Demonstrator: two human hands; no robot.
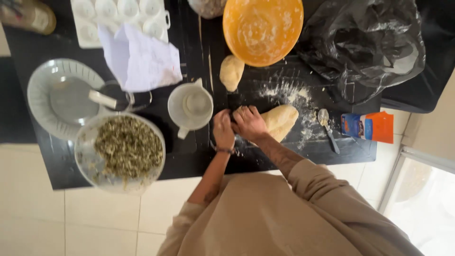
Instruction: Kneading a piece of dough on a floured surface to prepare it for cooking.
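A pale lump of dough (pixel 283 120) lies on a floured patch of the black worktop (pixel 189 159). My right hand (pixel 249 123) presses on the left end of this dough, fingers bent over it. My left hand (pixel 222 129) sits right beside it, fingers curled down at the same spot; whether it grips dough is hidden. A smaller dough ball (pixel 231 72) rests farther back, apart from both hands.
An orange floured bowl (pixel 263 29), black plastic bag (pixel 362 42), spoon (pixel 327 128) and orange-blue packet (pixel 368 127) lie to the right. Left are a white measuring jug (pixel 190 108), a bowl of chopped greenish filling (pixel 121 151), a clear plate (pixel 59 97), an egg tray (pixel 118 16) and paper (pixel 141 60).
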